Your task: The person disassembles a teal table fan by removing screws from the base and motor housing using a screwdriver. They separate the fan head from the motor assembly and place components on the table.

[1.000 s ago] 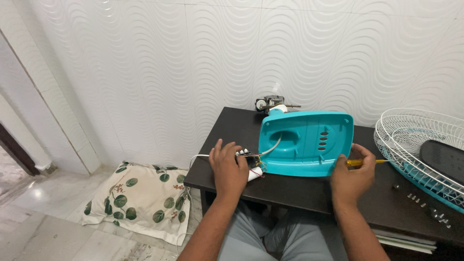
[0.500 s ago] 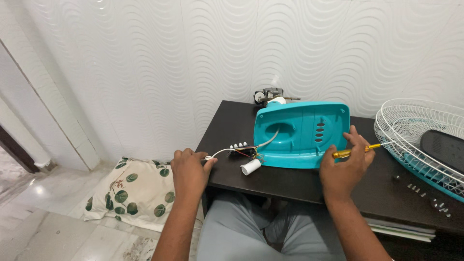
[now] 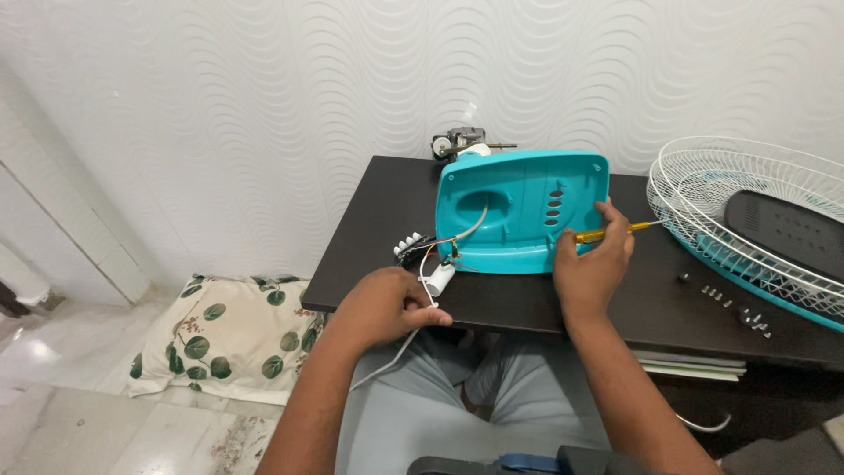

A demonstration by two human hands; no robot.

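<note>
**Fingers on cord and screwdriver at the turquoise fan housing**

Fingers of the left hand [image 3: 387, 308] are curled closed around a thin white power cord [image 3: 387, 356] at the front edge of the dark brown tabletop [image 3: 369, 237]. The cord hangs below the hand toward the person's grey-trousered lap and runs upward past a small white cylindrical capacitor [image 3: 438, 280], which lies on the tabletop just beside the hand.

Fingers of the right hand [image 3: 593, 264] are closed around the yellow handle of a slim screwdriver [image 3: 611, 232]. The metal shaft points right, away from the housing. The hand rests against the right front corner of the turquoise plastic fan housing [image 3: 523, 215].

The housing stands tilted on the tabletop, hollow side toward the camera, with a row of oval slots near its right edge. A white wire loops out of its central recess to a cluster of white switch buttons [image 3: 409, 244] lying to its left. A small metal motor [image 3: 457, 141] sits behind the housing, against the wall.

A white wire fan guard [image 3: 703, 193] lies at the right of the tabletop, holding a dark blade. Small loose screws [image 3: 730, 303] lie in front of it. A leaf-patterned pillow [image 3: 220, 339] lies on the tiled floor at the left.
</note>
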